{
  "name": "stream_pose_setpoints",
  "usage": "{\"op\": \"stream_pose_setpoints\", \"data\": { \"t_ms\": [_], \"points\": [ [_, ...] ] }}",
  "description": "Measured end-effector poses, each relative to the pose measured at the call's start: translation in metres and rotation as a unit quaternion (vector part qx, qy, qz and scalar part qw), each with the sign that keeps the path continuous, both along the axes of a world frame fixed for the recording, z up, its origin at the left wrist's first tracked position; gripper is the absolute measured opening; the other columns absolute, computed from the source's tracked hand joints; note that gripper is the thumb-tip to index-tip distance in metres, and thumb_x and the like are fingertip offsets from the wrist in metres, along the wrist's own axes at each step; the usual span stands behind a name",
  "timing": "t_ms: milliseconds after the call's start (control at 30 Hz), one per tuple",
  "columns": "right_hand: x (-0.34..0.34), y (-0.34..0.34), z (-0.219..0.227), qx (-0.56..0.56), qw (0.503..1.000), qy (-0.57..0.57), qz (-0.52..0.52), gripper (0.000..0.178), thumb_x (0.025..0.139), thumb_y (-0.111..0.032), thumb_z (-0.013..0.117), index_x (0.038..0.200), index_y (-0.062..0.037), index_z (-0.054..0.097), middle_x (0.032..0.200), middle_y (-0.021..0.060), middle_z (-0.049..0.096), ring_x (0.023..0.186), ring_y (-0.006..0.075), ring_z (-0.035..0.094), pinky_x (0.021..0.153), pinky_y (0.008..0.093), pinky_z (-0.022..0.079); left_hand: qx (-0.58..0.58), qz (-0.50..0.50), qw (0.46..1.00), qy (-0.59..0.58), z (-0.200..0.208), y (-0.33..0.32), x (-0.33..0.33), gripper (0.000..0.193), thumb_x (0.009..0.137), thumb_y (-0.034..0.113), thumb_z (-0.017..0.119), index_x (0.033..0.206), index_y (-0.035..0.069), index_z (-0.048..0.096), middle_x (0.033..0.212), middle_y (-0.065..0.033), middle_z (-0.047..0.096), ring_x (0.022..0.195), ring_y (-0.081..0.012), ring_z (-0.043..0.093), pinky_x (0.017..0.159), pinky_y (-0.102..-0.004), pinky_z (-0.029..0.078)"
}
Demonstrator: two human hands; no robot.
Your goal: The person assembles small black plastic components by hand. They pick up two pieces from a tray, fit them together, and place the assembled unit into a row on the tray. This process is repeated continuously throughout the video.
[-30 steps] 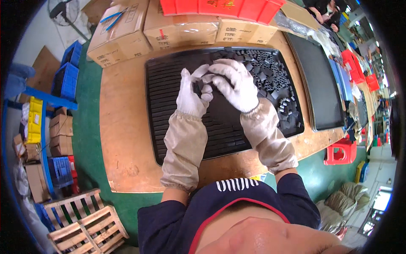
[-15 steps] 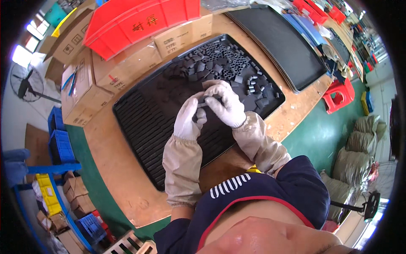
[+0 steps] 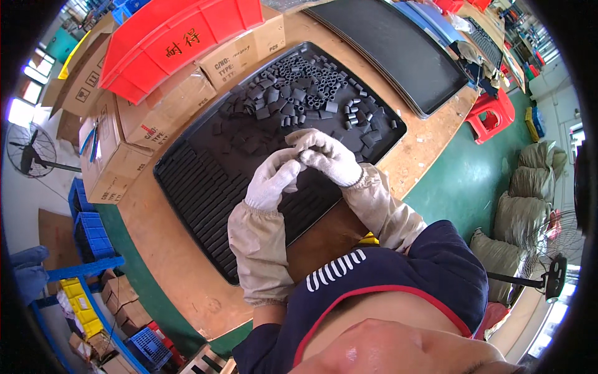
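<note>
Both my hands wear white gloves and meet above a black tray [image 3: 199, 138]. Fingers of my left hand [image 3: 269, 181] are curled, their tips touching those of my right hand [image 3: 331, 157], which is also closed. A small dark piece shows only slightly between the fingertips; its shape is mostly hidden. Beyond the hands lie a heap of short black tubes [image 3: 319, 80] and dark, flat-looking pieces [image 3: 271, 100]. Neat rows of dark pieces [image 3: 202, 196] fill the tray's left and near part, beside my left forearm.
A red bin [image 3: 180, 43] rests on cardboard boxes [image 3: 171, 115] along the table's far left. Stacked black trays [image 3: 392, 47] lie at the far right. A red stool [image 3: 492, 115] stands on the green floor, and a blue rack [image 3: 87, 268] is at left.
The view has shifted slightly. My fingertips have come closer together, and the piece between them, plainer before, is now mostly covered.
</note>
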State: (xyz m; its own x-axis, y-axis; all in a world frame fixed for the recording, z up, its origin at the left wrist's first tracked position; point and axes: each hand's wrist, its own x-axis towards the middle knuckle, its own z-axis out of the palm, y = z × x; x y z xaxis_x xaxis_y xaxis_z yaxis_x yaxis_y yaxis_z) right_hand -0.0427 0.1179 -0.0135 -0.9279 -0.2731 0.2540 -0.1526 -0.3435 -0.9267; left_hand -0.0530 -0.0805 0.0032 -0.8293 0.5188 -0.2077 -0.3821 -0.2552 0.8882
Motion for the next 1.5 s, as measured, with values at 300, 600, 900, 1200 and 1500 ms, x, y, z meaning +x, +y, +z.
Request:
{"op": "stream_pose_setpoints", "data": {
  "t_ms": [300, 600, 900, 1200, 1500],
  "points": [
    [-0.021, 0.036, 0.019, 0.551, 0.687, 0.345, -0.325, 0.030, 0.075, -0.008, 0.073, 0.104, -0.0178, 0.070, 0.106, 0.0029, 0.068, 0.100, 0.0271, 0.065, 0.083, 0.0412, 0.053, 0.026, 0.078, 0.997, -0.009, -0.004, -0.005, -0.004, 0.040, 0.096, 0.023, 0.071, 0.126, 0.000, 0.059, 0.096, -0.0024, 0.064, 0.065, -0.0042, 0.048, 0.055, -0.0204, 0.038],
    [-0.014, 0.085, -0.003, 0.683, 0.598, 0.221, -0.357, 0.043, 0.074, -0.011, 0.076, 0.115, -0.0194, 0.069, 0.124, 0.0072, 0.065, 0.116, 0.0313, 0.059, 0.097, 0.0468, 0.047, 0.029, 0.134, 0.991, -0.004, -0.014, -0.006, -0.007, 0.028, 0.095, 0.019, 0.071, 0.117, 0.004, 0.061, 0.092, -0.0013, 0.063, 0.066, -0.0050, 0.052, 0.057, -0.0197, 0.044],
    [-0.039, 0.019, 0.012, 0.315, 0.909, 0.205, -0.180, 0.023, 0.095, -0.002, 0.061, 0.117, -0.0056, 0.067, 0.117, 0.0113, 0.070, 0.109, 0.0266, 0.067, 0.095, 0.0358, 0.052, -0.230, 0.243, 0.935, 0.120, 0.015, -0.010, -0.007, 0.024, 0.090, 0.019, 0.076, 0.110, 0.006, 0.074, 0.096, -0.0038, 0.070, 0.077, -0.0093, 0.064, 0.065, -0.0252, 0.053],
    [-0.079, -0.075, 0.010, 0.079, 0.995, 0.036, -0.051, 0.023, 0.098, -0.012, 0.066, 0.119, -0.0043, 0.063, 0.112, 0.0070, 0.070, 0.100, 0.0153, 0.065, 0.089, 0.0308, 0.053, -0.319, 0.343, 0.857, 0.216, -0.007, -0.057, -0.018, 0.026, 0.091, 0.018, 0.074, 0.113, 0.005, 0.073, 0.110, -0.0098, 0.071, 0.096, -0.0189, 0.068, 0.084, -0.0317, 0.054],
    [-0.068, -0.071, 0.005, 0.080, 0.997, 0.000, -0.021, 0.022, 0.098, -0.010, 0.066, 0.118, -0.0008, 0.064, 0.107, 0.0057, 0.071, 0.100, 0.0132, 0.066, 0.092, 0.0295, 0.052, -0.349, 0.305, 0.853, 0.241, -0.008, -0.053, -0.012, 0.029, 0.092, 0.016, 0.072, 0.118, 0.005, 0.071, 0.112, -0.0055, 0.070, 0.091, -0.0115, 0.066, 0.073, -0.0269, 0.057]
  ]
}}
